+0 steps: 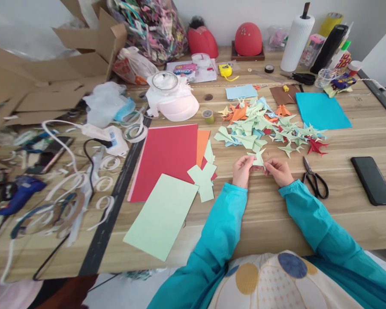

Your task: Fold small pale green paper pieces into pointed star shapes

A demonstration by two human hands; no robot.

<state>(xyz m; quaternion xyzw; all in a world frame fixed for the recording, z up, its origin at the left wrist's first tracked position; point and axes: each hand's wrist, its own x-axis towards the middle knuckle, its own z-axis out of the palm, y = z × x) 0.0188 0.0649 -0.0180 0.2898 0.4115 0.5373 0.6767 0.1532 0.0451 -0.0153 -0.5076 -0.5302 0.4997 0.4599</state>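
A small pale green folded paper (257, 159) is held up between both hands near the table's front. My left hand (242, 170) pinches its left side. On the right side, the fingers of my right hand (279, 171) are closed on it. Just beyond lies a heap of folded paper pieces (249, 122), mostly pale green with some orange, blue and red. Cut pale green squares (206, 179) lie left of my left hand. Black-handled scissors (315, 178) rest on the table right of my right hand.
Pale green sheets (162, 216) and red sheets (170, 159) lie to the left. A phone (373, 180) sits far right, a turquoise cloth-like square (323, 110) behind it. Cables, white strips and a blue glue gun (22, 195) clutter the far left.
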